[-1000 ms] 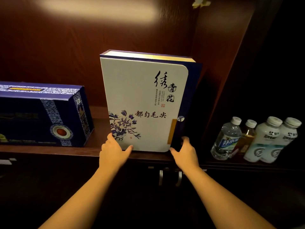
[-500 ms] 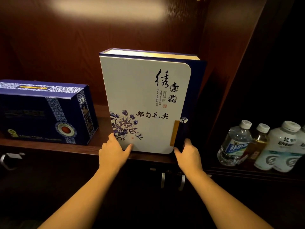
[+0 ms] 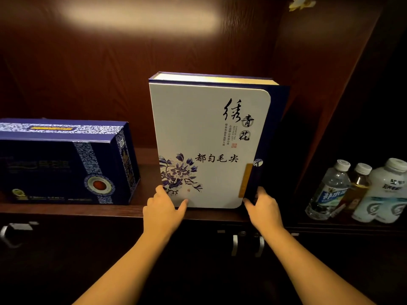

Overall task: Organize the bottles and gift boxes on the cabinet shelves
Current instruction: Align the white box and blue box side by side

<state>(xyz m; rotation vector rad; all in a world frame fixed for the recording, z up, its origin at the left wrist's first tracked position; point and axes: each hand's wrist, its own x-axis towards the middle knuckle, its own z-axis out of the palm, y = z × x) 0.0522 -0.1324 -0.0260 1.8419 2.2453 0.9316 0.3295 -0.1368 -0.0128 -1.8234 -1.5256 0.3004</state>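
Observation:
A tall white gift box (image 3: 209, 137) with blue flowers and black calligraphy stands upright on the dark wooden shelf (image 3: 141, 190). My left hand (image 3: 164, 209) grips its lower left corner, thumb on the front face. My right hand (image 3: 263, 206) holds its lower right corner at the dark blue spine. A dark blue gift box (image 3: 66, 164) lies on the same shelf to the left, a gap apart. In the compartment to the right stand a clear water bottle (image 3: 329, 190), a small amber bottle (image 3: 359, 183) and a white bottle (image 3: 385, 190).
A wooden divider (image 3: 326, 106) separates the shelf from the bottle compartment. Below the shelf edge are closed cabinet doors with metal handles (image 3: 246, 245); another handle (image 3: 11, 234) shows at the lower left. The cabinet's back panel (image 3: 132, 62) rises behind the boxes.
Both hands stay on the white box's lower corners. The view has shifted slightly, so the box and bottles sit a little further right in the picture; the box stays upright.

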